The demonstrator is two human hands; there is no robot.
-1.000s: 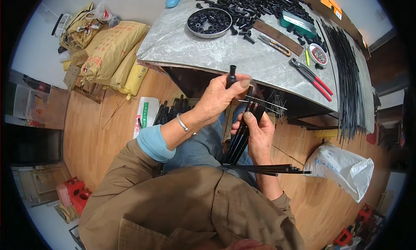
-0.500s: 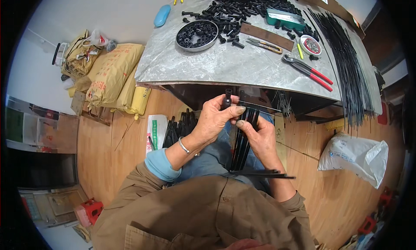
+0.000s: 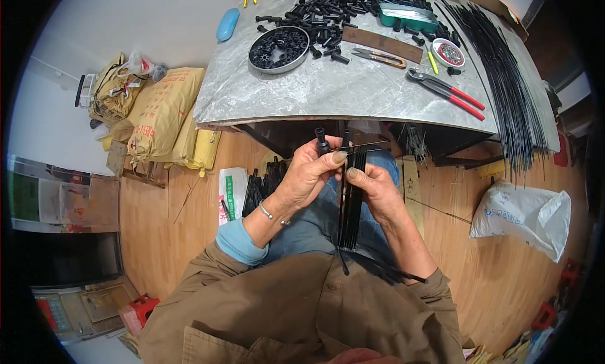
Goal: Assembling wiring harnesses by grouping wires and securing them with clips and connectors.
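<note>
In front of my lap, my left hand (image 3: 306,178) is closed, its thumb pressing the top of a bundle of thin black slats (image 3: 351,219). A short black tubular piece with a flared end (image 3: 321,139) stands up between its thumb and fingers. My right hand (image 3: 380,194) grips the slats from the other side, thumb on their front. Thin dark rods (image 3: 372,142) cross the upper end of the bundle and stick out to the right. Below, dark strips (image 3: 378,266) fan out over my jacket toward the right forearm. Fingertips behind the bundle are hidden.
The grey table (image 3: 252,99) ahead carries a pile of black tubular pieces (image 3: 353,5), a round tin (image 3: 279,50), thread snips (image 3: 380,57), red-handled pincers (image 3: 446,93) and long black rods (image 3: 498,80). Sacks (image 3: 165,112) stand left, a white bag (image 3: 522,219) right.
The slat bundle has turned to show a broader face, and its lower strips have swung down and spread. Both hands keep their hold; the tubular piece has shifted slightly left.
</note>
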